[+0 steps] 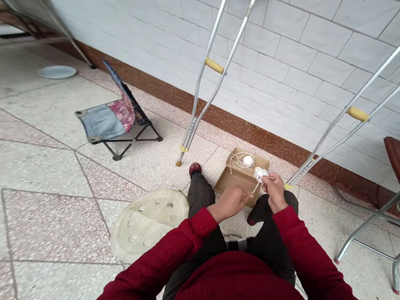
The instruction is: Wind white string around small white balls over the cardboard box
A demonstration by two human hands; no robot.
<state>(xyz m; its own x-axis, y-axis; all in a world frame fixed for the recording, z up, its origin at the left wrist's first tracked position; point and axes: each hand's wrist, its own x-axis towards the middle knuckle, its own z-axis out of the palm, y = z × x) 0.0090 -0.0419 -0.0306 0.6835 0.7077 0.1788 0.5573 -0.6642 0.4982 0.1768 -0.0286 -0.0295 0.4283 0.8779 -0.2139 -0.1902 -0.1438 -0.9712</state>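
"Tiled floor (pixel 45 228) and tiled wall (pixel 283 48): what stands there?"
"Two crutches (pixel 214 65) lean on wall. Cardboard box (pixel 231 176) is on floor, with white ball (pixel 247 160) and string (pixel 237 161) inside."
"And hands?"
"Right hand (pixel 273 193) pinches white wad (pixel 260 174) closed. Left hand (pixel 229 204) is near its hanging cord (pixel 256 188); its grip I cannot tell."

The sweater (pixel 240 293) was dark red, the box (pixel 224 187) was brown, the string (pixel 237 161) was white, and the floor (pixel 53 229) had speckled pink and white squares.
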